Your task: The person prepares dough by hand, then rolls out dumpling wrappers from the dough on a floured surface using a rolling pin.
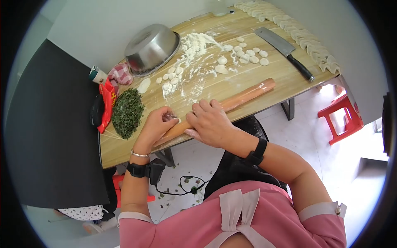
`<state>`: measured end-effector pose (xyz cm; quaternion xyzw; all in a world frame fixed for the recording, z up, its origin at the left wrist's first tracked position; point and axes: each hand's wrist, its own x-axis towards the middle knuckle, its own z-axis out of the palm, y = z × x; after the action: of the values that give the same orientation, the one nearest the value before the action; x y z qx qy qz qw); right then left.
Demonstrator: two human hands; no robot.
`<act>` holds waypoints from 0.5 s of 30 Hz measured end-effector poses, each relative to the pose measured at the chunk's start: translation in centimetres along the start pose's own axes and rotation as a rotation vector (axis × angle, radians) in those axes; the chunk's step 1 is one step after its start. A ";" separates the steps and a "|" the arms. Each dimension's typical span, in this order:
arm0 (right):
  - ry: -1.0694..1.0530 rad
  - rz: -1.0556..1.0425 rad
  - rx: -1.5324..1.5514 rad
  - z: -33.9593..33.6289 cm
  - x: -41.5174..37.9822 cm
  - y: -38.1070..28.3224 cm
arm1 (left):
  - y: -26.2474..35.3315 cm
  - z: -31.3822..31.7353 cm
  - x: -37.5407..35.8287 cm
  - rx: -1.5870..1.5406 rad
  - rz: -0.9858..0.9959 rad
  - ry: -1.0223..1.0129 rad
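A long wooden rolling pin [248, 91] lies slantwise near the front edge of the table. My right hand [209, 123] rests over its middle, fingers bent around the wood. To its left, my left hand [159, 124] is curled beside the pin, with thumb and fingers pinched at a small pale edge of dough [178, 120], mostly hidden. Small flattened dough pieces [173, 76] lie beyond my hands, and more dough rounds [250, 53] are spread farther right. White flour [194, 47] is scattered across the wood.
On the wooden table [244, 33] are an overturned metal bowl [151, 47], a heap of green leaves [127, 113], a red packet [107, 101], a cleaver [285, 51] and a row of folded dumplings [306, 39]. A red stool [341, 120] stands at right.
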<state>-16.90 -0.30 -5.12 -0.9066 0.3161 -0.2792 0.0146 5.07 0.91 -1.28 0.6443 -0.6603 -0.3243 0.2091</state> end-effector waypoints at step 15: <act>-0.009 0.511 -0.170 -10.5 -0.6 19.1 | 0.0 2.5 0.6 0.082 0.039 0.436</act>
<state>-33.45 -13.67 -0.46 -0.7966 0.5570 -0.2349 0.0098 3.27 0.77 -3.12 0.6943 -0.6245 -0.1461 0.3265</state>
